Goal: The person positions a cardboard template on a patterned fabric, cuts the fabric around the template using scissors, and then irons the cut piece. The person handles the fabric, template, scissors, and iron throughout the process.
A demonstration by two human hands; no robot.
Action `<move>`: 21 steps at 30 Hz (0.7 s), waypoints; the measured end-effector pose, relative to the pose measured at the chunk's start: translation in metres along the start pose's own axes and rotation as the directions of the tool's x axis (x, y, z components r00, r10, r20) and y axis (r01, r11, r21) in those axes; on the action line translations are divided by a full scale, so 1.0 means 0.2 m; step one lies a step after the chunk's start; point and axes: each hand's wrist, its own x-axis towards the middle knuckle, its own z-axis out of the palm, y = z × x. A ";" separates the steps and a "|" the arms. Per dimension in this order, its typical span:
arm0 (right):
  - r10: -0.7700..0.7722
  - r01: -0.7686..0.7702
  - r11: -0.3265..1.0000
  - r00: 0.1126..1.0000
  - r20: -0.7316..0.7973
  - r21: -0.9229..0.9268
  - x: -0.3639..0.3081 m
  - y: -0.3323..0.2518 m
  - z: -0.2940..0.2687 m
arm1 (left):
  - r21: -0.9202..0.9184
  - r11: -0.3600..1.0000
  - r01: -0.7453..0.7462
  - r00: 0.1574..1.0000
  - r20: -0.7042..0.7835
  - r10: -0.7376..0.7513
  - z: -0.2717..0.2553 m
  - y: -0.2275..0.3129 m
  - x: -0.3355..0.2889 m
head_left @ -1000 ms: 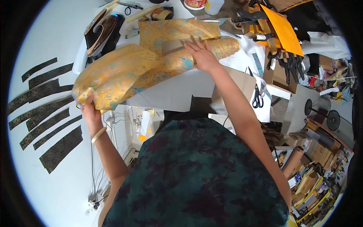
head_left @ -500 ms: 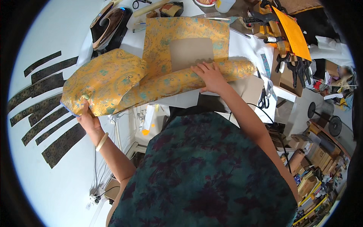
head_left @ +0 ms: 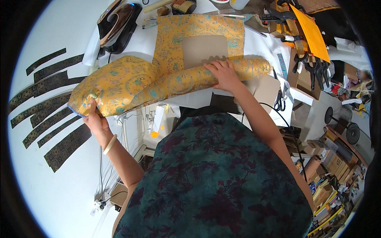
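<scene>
Yellow patterned fabric [head_left: 119, 81] with teal and gold swirls spreads across the table. Its loose left end bulges up, and my left hand [head_left: 95, 121] pinches it near the edge, thumb on top. Toward the right the fabric becomes a long roll [head_left: 180, 84], on which my right hand [head_left: 225, 77] lies with fingers spread. Beyond the roll, a flat part of the fabric surrounds a grey-beige board [head_left: 204, 49]. The roll and my right fingertips overlap the board's near edge.
An iron [head_left: 121, 27] stands at the back left, near brushes [head_left: 150, 24]. Black clamps [head_left: 315, 71] grip an orange sheet [head_left: 309, 33] at the right. Scissors [head_left: 279, 101] lie by the right table edge, and a dark cable hangs there. Dark patterned strips [head_left: 67, 146] cling to the left wall.
The view has shifted slightly, so the table things appear a little higher and farther right. Both hands keep their places on the fabric, its loose left end sagging slightly differently.
</scene>
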 end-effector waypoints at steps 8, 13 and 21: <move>0.008 -0.005 1.000 0.992 -0.125 0.030 -0.06 -0.09 -0.01 | -0.076 0.996 -0.046 0.990 0.127 0.055 0.36 0.12 0.01; 0.286 0.056 0.327 0.946 -0.155 0.944 0.01 -0.19 -0.09 | -0.141 0.990 -0.002 0.879 0.471 0.069 0.83 0.28 -0.35; 0.198 0.002 -0.385 0.977 0.080 0.923 -0.22 0.01 -0.30 | -0.229 0.826 0.515 0.579 0.803 -0.139 1.01 0.02 -0.58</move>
